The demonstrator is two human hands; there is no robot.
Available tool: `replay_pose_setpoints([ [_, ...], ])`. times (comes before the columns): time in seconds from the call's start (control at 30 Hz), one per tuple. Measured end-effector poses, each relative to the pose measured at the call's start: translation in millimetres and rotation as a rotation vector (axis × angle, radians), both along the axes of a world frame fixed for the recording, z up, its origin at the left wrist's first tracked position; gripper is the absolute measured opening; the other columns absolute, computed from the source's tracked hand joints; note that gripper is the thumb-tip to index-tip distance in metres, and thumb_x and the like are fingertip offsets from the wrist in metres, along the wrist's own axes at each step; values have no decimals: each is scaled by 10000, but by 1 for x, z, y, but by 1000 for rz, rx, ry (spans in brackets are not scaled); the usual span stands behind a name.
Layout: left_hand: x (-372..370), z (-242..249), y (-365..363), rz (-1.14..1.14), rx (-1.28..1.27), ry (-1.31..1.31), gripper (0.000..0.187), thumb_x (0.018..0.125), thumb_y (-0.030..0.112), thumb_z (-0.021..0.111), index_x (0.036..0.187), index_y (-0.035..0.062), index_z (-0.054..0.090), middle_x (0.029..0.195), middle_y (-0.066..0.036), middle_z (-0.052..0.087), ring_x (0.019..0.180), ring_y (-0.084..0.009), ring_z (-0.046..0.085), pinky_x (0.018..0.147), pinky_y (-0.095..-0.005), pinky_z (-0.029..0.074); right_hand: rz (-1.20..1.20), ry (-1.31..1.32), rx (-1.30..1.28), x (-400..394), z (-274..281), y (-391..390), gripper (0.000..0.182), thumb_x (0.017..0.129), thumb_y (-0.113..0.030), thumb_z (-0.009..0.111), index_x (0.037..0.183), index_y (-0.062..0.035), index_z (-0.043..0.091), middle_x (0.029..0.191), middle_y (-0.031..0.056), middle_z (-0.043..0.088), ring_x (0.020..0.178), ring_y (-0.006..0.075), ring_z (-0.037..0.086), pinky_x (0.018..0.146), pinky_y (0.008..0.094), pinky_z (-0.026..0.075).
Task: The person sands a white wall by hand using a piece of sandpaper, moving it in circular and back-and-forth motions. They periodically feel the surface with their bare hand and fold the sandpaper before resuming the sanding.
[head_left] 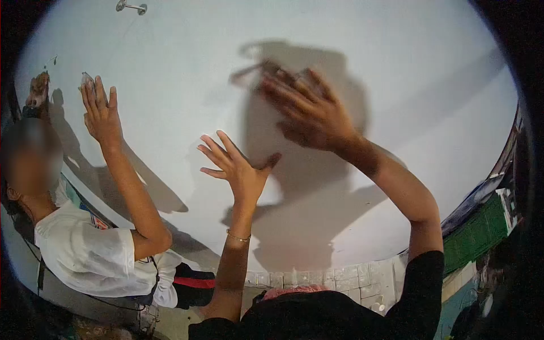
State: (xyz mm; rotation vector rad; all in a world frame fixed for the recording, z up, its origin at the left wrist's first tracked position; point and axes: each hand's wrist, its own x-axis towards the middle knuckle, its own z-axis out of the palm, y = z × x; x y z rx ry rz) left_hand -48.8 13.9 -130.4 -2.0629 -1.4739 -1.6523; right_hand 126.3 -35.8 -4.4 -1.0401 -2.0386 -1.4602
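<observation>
A pale, plain wall [187,68] rises in front of me, and both my arms reach up to it. My left hand [235,170] lies against it with its fingers spread wide and nothing in them; a thin bracelet [238,236] circles that wrist. Higher and to the right, my right hand [311,110] is stretched flat over the wall, fingers pointing up and left. Motion smears those fingers, and I cannot tell whether anything is under them. My dark shadow [306,181] falls on the wall behind both hands.
At the left a person in a white shirt [90,255] raises a hand [105,122] to the wall, a small pale piece [86,79] at its fingertips. A metal fixture [131,7] juts from the wall above. Green panelling [476,235] stands at the right, pale tiles [360,280] below.
</observation>
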Motion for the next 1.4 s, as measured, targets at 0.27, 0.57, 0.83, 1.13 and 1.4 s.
replay_pose_setpoints([
  [0.27, 3, 0, 1, -18, -49, -35, 1404, 596, 549, 835, 1475, 16, -121, 1460, -320, -281, 1334, -532, -251, 924, -795, -43, -5, 217, 117, -18, 19, 19, 660, 800, -426, 644, 1379, -173, 453, 1497, -2, 336, 1380, 182, 302, 1147, 523, 128],
  [0.57, -3, -9, 4, -48, -61, -64, 1396, 605, 548, 832, 1480, 42, -131, 1454, -343, -270, 1317, -545, -272, 905, -796, -68, 87, 144, 100, -45, 15, 28, 584, 830, -424, 591, 1348, -178, 486, 1461, 15, 386, 1381, 190, 305, 1162, 498, 134],
  [0.83, -5, -9, 0, -29, -61, -51, 1383, 602, 456, 864, 1487, 69, -126, 1477, -316, -252, 1341, -522, -248, 942, -778, -48, 40, 287, 238, -45, 18, 25, 606, 807, -413, 622, 1347, -176, 484, 1465, 16, 378, 1398, 204, 279, 1162, 530, 106],
  [1.13, 4, -12, 6, -35, -86, -95, 1421, 580, 527, 852, 1482, 99, -160, 1473, -287, -290, 1341, -520, -248, 926, -793, -51, -37, 554, 439, 30, 13, 6, 575, 812, -326, 635, 1362, -243, 488, 1491, -8, 363, 1367, 194, 345, 1149, 506, 145],
  [1.4, 12, -10, 0, -146, 33, 13, 1356, 596, 675, 761, 1504, 96, -63, 1479, -304, -261, 1330, -502, -294, 882, -783, -149, -105, 431, 282, 50, -23, -13, 623, 830, -347, 648, 1394, -173, 448, 1506, 30, 344, 1391, 242, 314, 1133, 531, 144],
])
